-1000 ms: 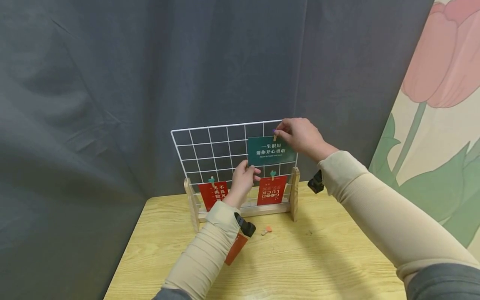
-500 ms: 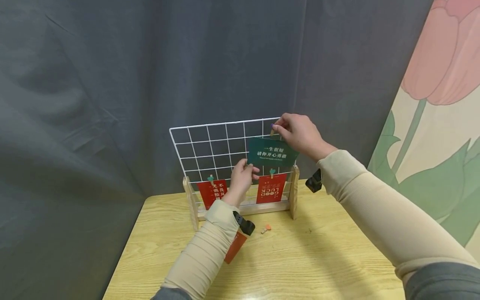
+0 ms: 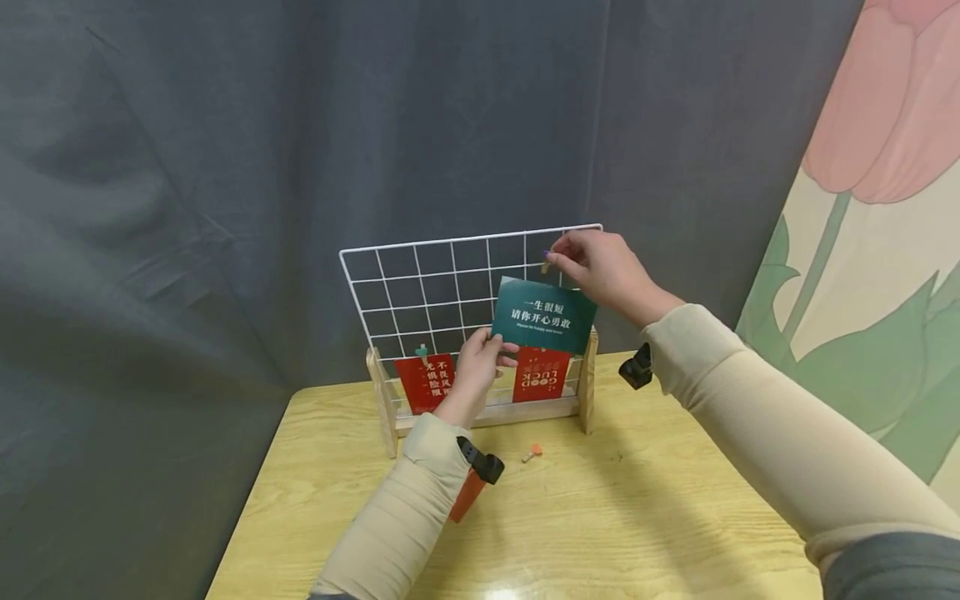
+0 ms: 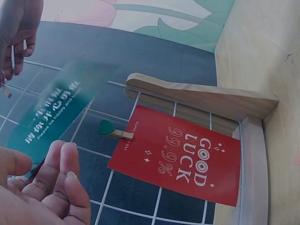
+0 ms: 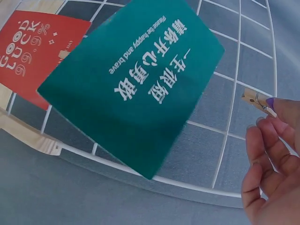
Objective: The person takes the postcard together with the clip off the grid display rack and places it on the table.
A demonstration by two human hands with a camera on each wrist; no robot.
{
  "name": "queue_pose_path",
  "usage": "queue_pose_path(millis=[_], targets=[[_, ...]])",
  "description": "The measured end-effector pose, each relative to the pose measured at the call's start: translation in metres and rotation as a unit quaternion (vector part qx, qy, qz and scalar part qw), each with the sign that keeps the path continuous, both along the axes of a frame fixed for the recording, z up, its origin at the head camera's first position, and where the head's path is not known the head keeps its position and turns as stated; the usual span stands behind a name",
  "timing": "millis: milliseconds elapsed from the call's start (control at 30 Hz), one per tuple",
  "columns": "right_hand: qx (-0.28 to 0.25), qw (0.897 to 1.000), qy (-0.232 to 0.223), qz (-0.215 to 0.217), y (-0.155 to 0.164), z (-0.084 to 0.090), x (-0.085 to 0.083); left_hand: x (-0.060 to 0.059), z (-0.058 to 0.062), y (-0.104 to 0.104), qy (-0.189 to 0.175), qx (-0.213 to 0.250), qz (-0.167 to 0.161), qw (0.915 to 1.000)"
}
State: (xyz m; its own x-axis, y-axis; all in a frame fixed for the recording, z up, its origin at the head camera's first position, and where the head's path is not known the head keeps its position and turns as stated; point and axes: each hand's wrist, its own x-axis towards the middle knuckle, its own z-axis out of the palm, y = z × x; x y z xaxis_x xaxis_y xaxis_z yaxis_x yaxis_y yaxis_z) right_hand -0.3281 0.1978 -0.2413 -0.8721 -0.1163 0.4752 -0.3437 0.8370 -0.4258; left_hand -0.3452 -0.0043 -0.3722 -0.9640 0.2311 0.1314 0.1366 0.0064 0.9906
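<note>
My left hand (image 3: pixel 474 371) pinches the lower left corner of a dark green card (image 3: pixel 546 315) with white lettering. The card tilts in front of a white wire grid (image 3: pixel 471 238), its right end dipping. Above the card, my right hand (image 3: pixel 603 271) pinches a small wooden clothespin (image 5: pixel 255 99) with a bit of purple at its handle end. In the right wrist view a gap shows between clothespin and card. Behind the green card's lower edge hangs a red "GOOD LUCK" card (image 4: pixel 173 159), held to the grid by a clothespin with a green heart (image 4: pixel 106 126).
Another red card (image 3: pixel 426 385) hangs at the grid's lower left. Wooden feet (image 3: pixel 588 383) hold the grid up on the wooden table (image 3: pixel 637 517). A clothespin with an orange top (image 3: pixel 532 452) lies in front, and a red card (image 3: pixel 468 497) is partly hidden by the left forearm.
The clothespin has come off the green card's top edge, with my right hand slightly higher. The card has dropped lower and tilted, now overlapping the top of the red card below.
</note>
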Motion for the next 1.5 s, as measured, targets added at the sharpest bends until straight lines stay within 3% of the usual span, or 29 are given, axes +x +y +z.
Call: queue_pose_path(millis=[600,867,1267,1500], targets=[[-0.001,1.0,-0.008,0.01,0.001,-0.015,0.003,0.023,-0.01,-0.02,0.021,0.023,-0.021,0.9993],[-0.009,1.0,-0.015,0.019,0.003,-0.019,0.007,0.025,-0.014,-0.027,0.017,0.021,-0.006,0.9996],[-0.018,0.999,-0.011,0.027,0.008,-0.037,0.008,0.028,-0.02,-0.034,0.003,0.026,0.0,0.9996],[-0.034,0.999,-0.035,0.019,0.005,-0.051,0.008,0.029,-0.029,-0.035,0.005,0.023,-0.002,0.9997]])
